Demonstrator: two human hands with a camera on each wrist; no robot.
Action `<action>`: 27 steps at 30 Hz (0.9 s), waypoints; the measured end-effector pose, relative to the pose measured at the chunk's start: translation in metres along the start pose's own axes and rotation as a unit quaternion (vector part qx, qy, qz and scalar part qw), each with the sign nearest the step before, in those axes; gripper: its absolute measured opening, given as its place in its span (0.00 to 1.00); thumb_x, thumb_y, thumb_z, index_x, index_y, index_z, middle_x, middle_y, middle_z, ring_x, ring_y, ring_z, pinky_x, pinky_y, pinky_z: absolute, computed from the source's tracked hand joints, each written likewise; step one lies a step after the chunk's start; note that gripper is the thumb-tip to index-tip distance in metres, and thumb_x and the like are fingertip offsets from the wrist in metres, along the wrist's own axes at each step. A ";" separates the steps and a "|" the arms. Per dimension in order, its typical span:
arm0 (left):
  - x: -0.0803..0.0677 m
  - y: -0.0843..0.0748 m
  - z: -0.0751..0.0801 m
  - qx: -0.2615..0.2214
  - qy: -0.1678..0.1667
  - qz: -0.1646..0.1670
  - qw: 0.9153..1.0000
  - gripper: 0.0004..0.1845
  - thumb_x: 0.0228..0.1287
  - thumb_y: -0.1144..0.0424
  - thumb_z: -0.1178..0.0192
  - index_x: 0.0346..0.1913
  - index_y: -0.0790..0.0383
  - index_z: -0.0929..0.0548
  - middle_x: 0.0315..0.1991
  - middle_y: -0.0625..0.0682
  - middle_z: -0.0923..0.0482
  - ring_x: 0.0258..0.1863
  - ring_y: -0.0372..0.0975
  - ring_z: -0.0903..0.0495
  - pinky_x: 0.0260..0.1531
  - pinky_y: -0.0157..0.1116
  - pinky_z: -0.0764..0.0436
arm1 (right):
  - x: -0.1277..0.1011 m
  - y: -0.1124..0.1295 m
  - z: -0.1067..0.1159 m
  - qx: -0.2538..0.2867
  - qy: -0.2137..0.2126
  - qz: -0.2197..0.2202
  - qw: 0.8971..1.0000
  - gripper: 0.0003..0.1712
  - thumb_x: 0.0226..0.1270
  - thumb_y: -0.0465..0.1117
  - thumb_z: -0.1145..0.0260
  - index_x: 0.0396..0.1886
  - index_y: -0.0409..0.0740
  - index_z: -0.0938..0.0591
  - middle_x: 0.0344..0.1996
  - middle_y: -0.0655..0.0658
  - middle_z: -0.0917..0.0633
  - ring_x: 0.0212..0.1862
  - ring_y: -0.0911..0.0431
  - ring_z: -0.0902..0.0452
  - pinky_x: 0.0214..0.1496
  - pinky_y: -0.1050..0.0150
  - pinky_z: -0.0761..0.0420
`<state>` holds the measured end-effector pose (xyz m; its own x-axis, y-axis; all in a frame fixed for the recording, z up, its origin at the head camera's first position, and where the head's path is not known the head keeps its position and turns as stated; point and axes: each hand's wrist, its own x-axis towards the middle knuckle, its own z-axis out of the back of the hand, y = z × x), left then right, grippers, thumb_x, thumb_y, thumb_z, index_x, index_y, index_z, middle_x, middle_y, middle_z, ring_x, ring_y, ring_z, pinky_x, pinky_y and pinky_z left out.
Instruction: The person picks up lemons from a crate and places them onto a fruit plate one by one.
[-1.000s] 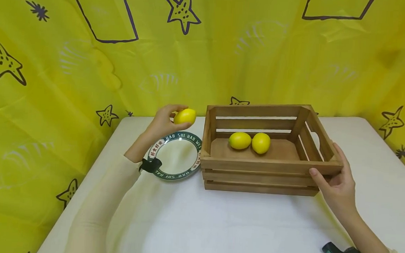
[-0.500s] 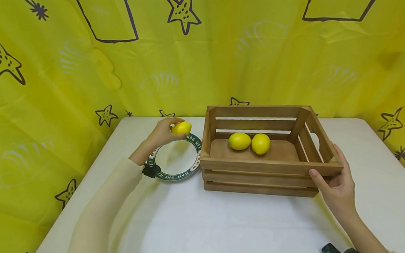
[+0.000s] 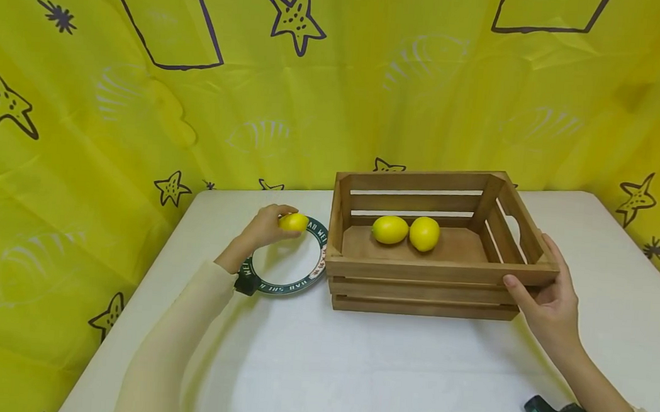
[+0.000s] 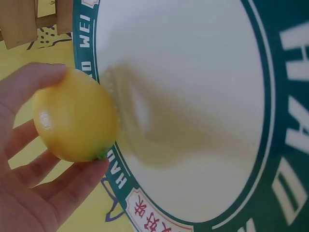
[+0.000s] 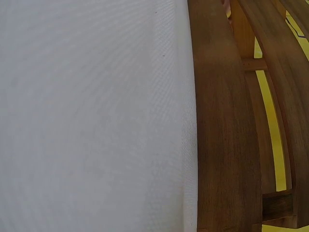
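Observation:
My left hand point(image 3: 265, 227) pinches a yellow lemon point(image 3: 294, 222) between thumb and fingers, over the far part of a round plate point(image 3: 296, 288) with a green lettered rim. In the left wrist view the lemon point(image 4: 77, 116) overlaps the plate's rim, its greenish tip toward the fingers, and a shadow falls on the white middle. My right hand point(image 3: 553, 308) grips the near right corner of a slatted wooden crate point(image 3: 417, 271), thumb on the front and fingers round the side. Two more lemons, one on the left point(image 3: 390, 230) and one on the right point(image 3: 425, 234), lie side by side inside it.
The crate stands just right of the plate on a white-covered table point(image 3: 365, 372). Behind the table hangs a yellow curtain point(image 3: 337, 93) with starfish drawings. In the right wrist view, crate slats point(image 5: 227, 121) rise beside the white cloth point(image 5: 96, 121).
My left hand has lowered the lemon toward the plate, moving it nearer to me and slightly left. The right hand and the crate have stayed in place.

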<state>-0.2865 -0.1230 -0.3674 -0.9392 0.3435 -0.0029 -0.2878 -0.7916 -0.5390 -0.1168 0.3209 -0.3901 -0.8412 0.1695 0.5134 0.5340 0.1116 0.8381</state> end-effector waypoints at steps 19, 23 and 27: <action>0.000 0.005 -0.002 0.020 0.023 -0.003 1.000 0.36 0.60 0.61 0.32 0.69 0.70 0.33 0.64 0.68 0.30 0.62 0.58 0.31 0.65 0.52 0.33 | -0.001 0.000 0.001 -0.004 0.001 -0.004 1.000 0.47 0.55 0.12 0.46 0.75 0.39 0.43 0.73 0.42 0.42 0.68 0.52 0.41 0.60 0.79 0.31; -0.001 0.003 0.000 0.025 0.029 0.011 0.999 0.38 0.61 0.57 0.32 0.70 0.68 0.34 0.66 0.68 0.33 0.63 0.58 0.31 0.63 0.54 0.32 | -0.001 -0.001 0.001 -0.004 0.001 -0.005 1.000 0.47 0.55 0.12 0.46 0.75 0.39 0.43 0.73 0.42 0.42 0.68 0.53 0.41 0.59 0.79 0.31; -0.003 0.000 0.003 0.037 0.023 0.032 0.999 0.40 0.60 0.51 0.33 0.71 0.63 0.34 0.67 0.65 0.33 0.60 0.56 0.29 0.57 0.55 0.27 | -0.001 0.000 0.001 -0.007 0.001 -0.010 1.000 0.47 0.55 0.13 0.46 0.76 0.40 0.43 0.73 0.42 0.43 0.69 0.53 0.41 0.59 0.79 0.31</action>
<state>-0.2843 -0.1256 -0.3649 -0.9471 0.3123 -0.0741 -0.2423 -0.8469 -0.4734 -0.1160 0.3217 -0.3903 -0.8519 0.1662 0.4966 0.5157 0.1016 0.8507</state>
